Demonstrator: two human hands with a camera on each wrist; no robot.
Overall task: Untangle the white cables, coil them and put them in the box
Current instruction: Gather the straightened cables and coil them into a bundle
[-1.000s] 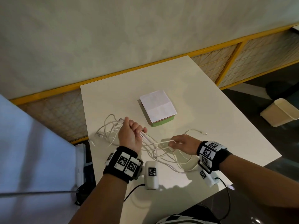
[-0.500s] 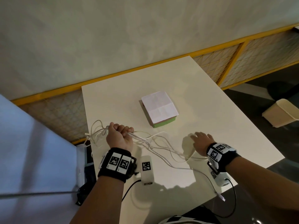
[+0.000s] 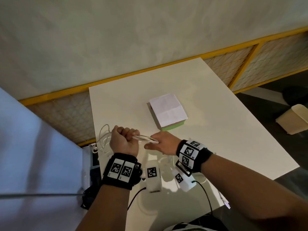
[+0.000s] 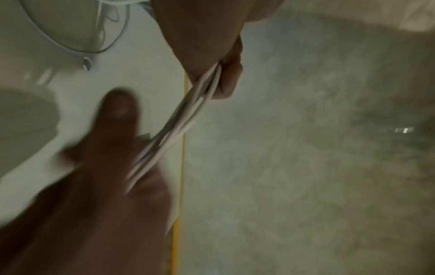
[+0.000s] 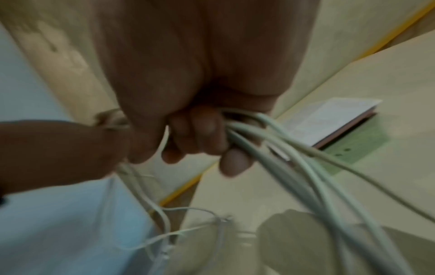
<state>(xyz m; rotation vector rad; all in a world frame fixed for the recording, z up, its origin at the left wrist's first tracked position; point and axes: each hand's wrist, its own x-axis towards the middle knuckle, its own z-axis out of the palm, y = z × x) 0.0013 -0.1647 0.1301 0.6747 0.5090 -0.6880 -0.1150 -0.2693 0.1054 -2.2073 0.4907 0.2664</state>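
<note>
My left hand (image 3: 124,139) is a fist around a bundle of white cables (image 3: 145,138) above the table's near left part. A short, taut stretch of the bundle runs to my right hand (image 3: 160,144), close beside it. In the right wrist view its fingers (image 5: 207,134) curl round the cables (image 5: 270,145). The left wrist view shows the cables (image 4: 183,121) leaving my fist and entering the right palm. Loose loops (image 3: 103,139) trail left of my fist at the table's edge. The green box (image 3: 173,126), with white paper on top, stands just beyond my hands.
The white table (image 3: 216,130) has a yellow-framed mesh railing (image 3: 150,70) behind it and a pale panel (image 3: 33,147) at its left. A beige bin (image 3: 293,119) sits on the floor at right. One cable end (image 3: 225,202) hangs off the near edge.
My right hand, out to the right on the table half a second ago, has come back left to my left fist and taken hold of the bundle. The left fist stayed put.
</note>
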